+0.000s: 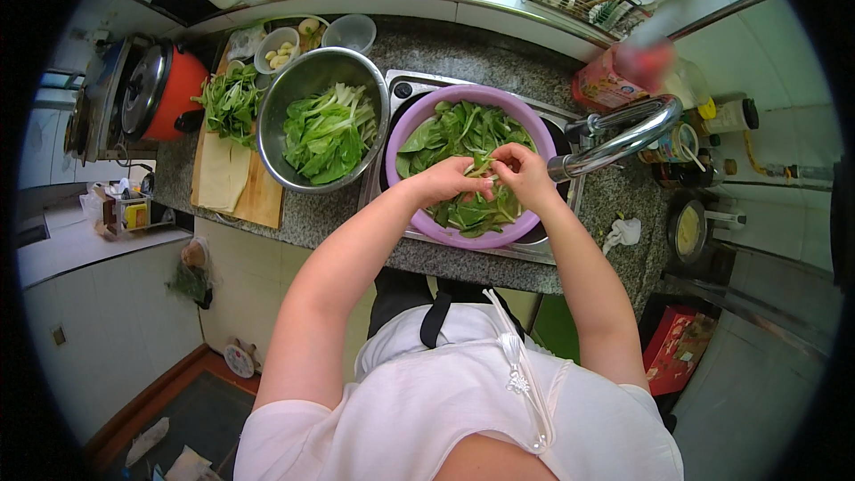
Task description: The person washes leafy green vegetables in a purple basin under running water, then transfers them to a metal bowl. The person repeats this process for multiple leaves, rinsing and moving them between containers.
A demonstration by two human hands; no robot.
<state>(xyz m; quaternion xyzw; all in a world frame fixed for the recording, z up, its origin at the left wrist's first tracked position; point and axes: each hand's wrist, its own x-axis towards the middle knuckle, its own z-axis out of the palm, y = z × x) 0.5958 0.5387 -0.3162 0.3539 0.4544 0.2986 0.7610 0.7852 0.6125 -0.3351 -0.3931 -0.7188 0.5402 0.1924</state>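
Observation:
Over a purple plastic basin point(403, 204) in the sink, my left hand point(461, 180) and my right hand point(521, 172) meet, both gripping the stems of some leafy greens point(482, 166). More dark green leaves point(467, 127) fill the basin beneath them. A stainless steel bowl point(277, 147) stands left of the basin on the granite counter and holds lighter green leaves with pale stems point(327, 140). How many stems are between my fingers I cannot tell.
A chrome faucet point(621, 140) arches close to my right hand. A wooden cutting board point(267, 197) at left carries a pale flat sheet point(224, 170) and more greens point(230, 103). Beside them stand a red pot point(184, 90) and a bowl of garlic cloves point(279, 53). A crumpled white cloth point(622, 232) lies at right.

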